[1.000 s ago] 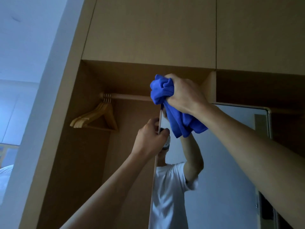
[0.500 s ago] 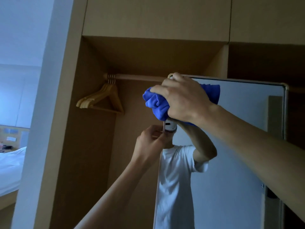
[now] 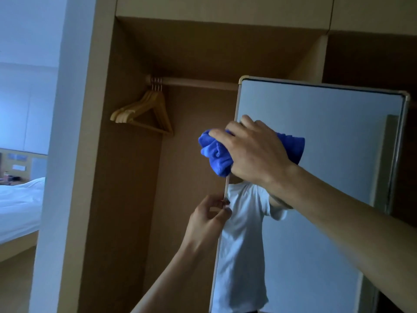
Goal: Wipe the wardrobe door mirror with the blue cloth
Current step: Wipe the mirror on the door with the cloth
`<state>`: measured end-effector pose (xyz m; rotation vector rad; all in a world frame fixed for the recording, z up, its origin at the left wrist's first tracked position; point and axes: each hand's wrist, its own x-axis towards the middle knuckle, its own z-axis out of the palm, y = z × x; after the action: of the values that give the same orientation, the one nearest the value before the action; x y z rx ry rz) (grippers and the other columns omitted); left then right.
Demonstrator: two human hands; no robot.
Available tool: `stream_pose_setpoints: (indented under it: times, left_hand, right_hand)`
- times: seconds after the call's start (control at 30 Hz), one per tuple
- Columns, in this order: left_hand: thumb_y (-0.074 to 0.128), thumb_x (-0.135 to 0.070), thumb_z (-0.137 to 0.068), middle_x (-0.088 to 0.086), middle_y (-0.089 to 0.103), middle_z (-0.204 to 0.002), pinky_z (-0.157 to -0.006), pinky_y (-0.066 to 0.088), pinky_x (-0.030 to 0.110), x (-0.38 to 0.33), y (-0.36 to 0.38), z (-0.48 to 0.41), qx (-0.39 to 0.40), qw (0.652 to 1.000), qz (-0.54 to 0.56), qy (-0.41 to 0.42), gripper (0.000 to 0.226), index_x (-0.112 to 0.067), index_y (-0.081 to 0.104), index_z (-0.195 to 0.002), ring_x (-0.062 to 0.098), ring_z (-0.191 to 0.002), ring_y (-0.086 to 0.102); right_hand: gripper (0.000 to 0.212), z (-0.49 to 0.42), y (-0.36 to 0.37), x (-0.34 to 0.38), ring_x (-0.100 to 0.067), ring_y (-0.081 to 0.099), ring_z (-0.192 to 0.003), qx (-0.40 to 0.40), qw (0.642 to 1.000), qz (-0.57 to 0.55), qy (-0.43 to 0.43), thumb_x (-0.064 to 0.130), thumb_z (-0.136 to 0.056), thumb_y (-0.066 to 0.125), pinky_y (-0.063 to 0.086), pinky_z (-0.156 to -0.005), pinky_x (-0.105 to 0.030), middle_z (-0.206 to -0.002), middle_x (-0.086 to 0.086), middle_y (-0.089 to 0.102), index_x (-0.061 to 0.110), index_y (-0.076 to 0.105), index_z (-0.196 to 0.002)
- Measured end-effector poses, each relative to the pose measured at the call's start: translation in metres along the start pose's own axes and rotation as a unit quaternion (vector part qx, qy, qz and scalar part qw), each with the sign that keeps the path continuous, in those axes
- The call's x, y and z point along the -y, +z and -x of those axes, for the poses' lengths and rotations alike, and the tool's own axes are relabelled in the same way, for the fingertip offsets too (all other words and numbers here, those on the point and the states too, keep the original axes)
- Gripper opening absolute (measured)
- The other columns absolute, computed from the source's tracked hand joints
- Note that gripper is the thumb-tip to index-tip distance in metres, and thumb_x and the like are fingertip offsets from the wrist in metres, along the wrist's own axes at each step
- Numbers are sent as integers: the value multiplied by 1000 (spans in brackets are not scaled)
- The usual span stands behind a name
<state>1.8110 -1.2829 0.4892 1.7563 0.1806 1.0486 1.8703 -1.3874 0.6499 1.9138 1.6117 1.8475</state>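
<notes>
Wardrobe [image 3: 126,199] open; door swung out, so mirror [image 3: 327,136] faces person. Door probably swings freely, hence needs steadying.
Bed [image 3: 20,208] far left, past wall.
Hangers [image 3: 144,114] bunched at left end of rail [image 3: 198,82], well apart from work.
Right hand [image 3: 255,154]: grip curled over wadded blue cloth [image 3: 216,154], pressing it on glass at mirror's upper left edge; wad makes firm pad.
Left hand [image 3: 207,220]: grip pinches mirror's edge just below, likely bracing against push.
</notes>
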Motion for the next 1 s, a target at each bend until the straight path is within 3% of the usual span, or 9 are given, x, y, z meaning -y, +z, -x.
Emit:
stream_pose_setpoints:
  times: [0.17, 0.33, 0.47, 0.57, 0.63, 0.73, 0.8, 0.87, 1.0]
  left_hand:
    - [62, -39, -81, -11, 73, -109, -80, 55, 25, 16, -1, 12, 7, 1000, 3, -22, 40, -27, 68, -119, 2, -93, 69]
    - [62, -37, -79, -12, 73, -108, -84, 52, 24, 29, 0, 23, 8, 999, 7, -41, 40, -27, 69, -117, 2, -95, 68]
    - [61, -34, -81, -13, 72, -109, -85, 52, 22, 35, 3, 30, 10, 999, 10, -49, 36, -29, 68, -116, 2, -98, 67]
    - [64, -17, -92, -9, 74, -103, -76, 52, 15, 38, 5, 37, 15, 998, 29, -48, 22, -29, 65, -111, 5, -95, 69]
    - [66, -23, -83, 1, 76, -94, -72, 55, 18, 36, 8, 42, 11, 998, 55, -41, 16, -25, 67, -99, 9, -89, 71]
    - [63, -40, -62, 4, 74, -80, -64, 54, 23, 36, 12, 51, -1, 996, 75, -42, 29, -22, 67, -84, 10, -73, 67]
    - [68, -33, -73, 3, 75, -90, -72, 56, 26, 43, 13, 57, 8, 996, 66, -55, 24, -23, 66, -95, 10, -84, 69]
    - [65, -14, -91, -1, 73, -107, -79, 52, 17, 52, 11, 62, 19, 996, 42, -76, 25, -26, 62, -112, 10, -101, 68]
    - [62, -8, -92, -17, 66, -115, -77, 45, 8, 65, 9, 72, 24, 997, 20, -77, 36, -36, 62, -114, 0, -101, 63]
  right_hand:
    - [55, -27, -11, -11, -30, 51, -107, -10, 999, 16, 37, 11, -76, 58, 38, -79, -41, -113, -8, 62, 20, 55, -130]
    - [41, 0, 2, 5, -28, 47, -93, -3, 1000, 29, -4, 10, -75, 52, 31, -71, -37, -99, -6, 60, 17, 58, -115]
    - [29, 37, 16, 36, -27, 48, -83, 8, 999, 4, -38, 9, -71, 56, 39, -67, -40, -84, -6, 56, 15, 58, -99]
    - [35, 64, 25, 58, -30, 51, -82, 10, 999, -20, -41, 7, -69, 58, 43, -69, -43, -84, -10, 58, 14, 58, -103]
    - [38, 78, 29, 71, -30, 51, -83, 20, 998, -34, -41, 7, -69, 57, 45, -72, -44, -85, -11, 59, 14, 57, -107]
    - [46, 93, 31, 85, -28, 53, -85, 53, 997, -45, -35, 9, -69, 57, 47, -73, -41, -89, -9, 62, 17, 61, -114]
    - [49, 96, 30, 87, -27, 54, -85, 67, 996, -51, -28, 9, -68, 61, 47, -72, -39, -90, -7, 64, 19, 63, -116]
    - [49, 93, 28, 85, -27, 53, -85, 78, 995, -53, -22, 8, -68, 59, 46, -74, -40, -90, -7, 62, 18, 61, -116]
    - [52, 76, 20, 73, -31, 55, -93, 78, 996, -44, 2, 7, -73, 58, 45, -80, -43, -97, -9, 63, 16, 59, -125]
